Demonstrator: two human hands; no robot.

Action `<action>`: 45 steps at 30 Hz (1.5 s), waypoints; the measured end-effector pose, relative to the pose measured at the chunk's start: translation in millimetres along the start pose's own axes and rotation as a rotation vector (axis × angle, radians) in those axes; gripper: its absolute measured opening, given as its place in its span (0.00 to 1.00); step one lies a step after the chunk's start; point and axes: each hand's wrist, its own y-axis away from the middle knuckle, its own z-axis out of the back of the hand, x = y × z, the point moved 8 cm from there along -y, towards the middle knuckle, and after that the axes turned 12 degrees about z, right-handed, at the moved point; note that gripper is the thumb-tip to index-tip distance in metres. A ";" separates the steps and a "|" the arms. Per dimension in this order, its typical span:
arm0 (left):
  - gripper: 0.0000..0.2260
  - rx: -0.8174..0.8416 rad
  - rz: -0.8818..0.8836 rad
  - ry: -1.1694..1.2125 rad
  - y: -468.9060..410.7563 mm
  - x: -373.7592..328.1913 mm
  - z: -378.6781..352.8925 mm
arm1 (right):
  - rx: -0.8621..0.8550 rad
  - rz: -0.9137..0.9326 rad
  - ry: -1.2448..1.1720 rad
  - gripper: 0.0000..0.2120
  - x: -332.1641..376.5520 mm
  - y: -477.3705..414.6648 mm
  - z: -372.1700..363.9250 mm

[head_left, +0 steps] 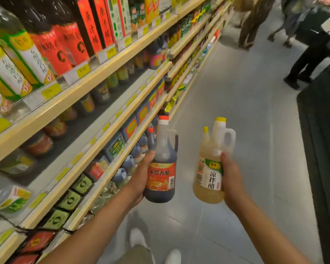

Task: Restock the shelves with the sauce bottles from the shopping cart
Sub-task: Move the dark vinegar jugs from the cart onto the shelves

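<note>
Curled fingers of left hand (139,179) round dark bottle (161,178), right hand (231,179) likewise gripping pale bottle (208,176)

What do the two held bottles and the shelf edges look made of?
Dark bottle: likely clear glossy plastic, moulded handle, liquid showing through. Pale bottle: translucent plastic, moulded handle, yellow cap. Shelf edges: smooth cream finish, perhaps painted metal; unclear.
</note>
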 end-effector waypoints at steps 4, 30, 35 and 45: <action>0.29 0.003 -0.016 0.015 -23.0 -33.8 23.3 | 0.078 -0.008 0.001 0.23 2.2 -53.2 -49.0; 0.29 -0.544 -0.276 0.737 6.7 -11.1 118.3 | 1.194 -0.087 -0.073 0.31 -3.6 -107.3 -310.2; 0.29 -0.674 -0.324 0.759 25.1 16.4 128.8 | 1.313 -0.398 -0.167 0.31 -24.6 -71.7 -330.1; 0.29 -0.786 -0.402 0.905 39.4 68.4 163.2 | 1.603 -0.258 -0.085 0.34 -45.4 -30.6 -398.2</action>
